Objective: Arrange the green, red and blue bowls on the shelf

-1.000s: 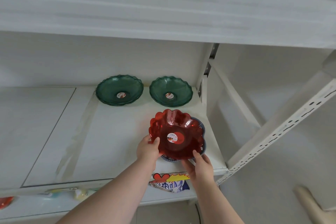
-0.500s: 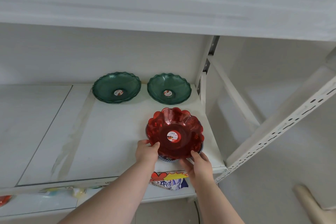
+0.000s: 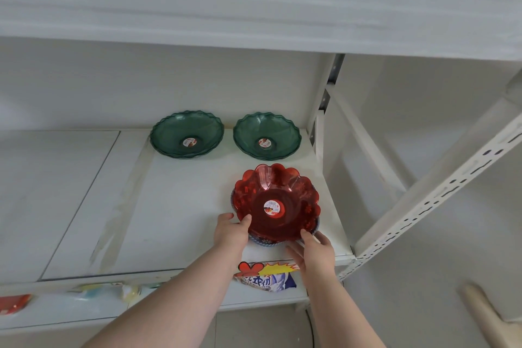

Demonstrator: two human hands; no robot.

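Head view: red bowl [image 3: 278, 203] is seen nested on a blue bowl [image 3: 265, 243] at the shelf [image 3: 180, 206] front right, two green bowls [image 3: 187, 134] behind. Left hand [image 3: 231, 233] is clamped on the red rim; right hand [image 3: 317, 248] is spread under the stack. Translucent scalloped plastic: judged light, stiff, slick; best gripped at opposite rim edges.

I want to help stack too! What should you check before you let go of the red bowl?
1. Red bowl sits inside the blue bowl: ok.
2. Stack fully on the shelf, not over the front edge: ok.
3. Left hand grips the rim: ok.
4. Right hand touching the stack: cannot tell.
5. Green bowls clear of the stack: ok.
6. How many blue bowls lie underneath: cannot tell.
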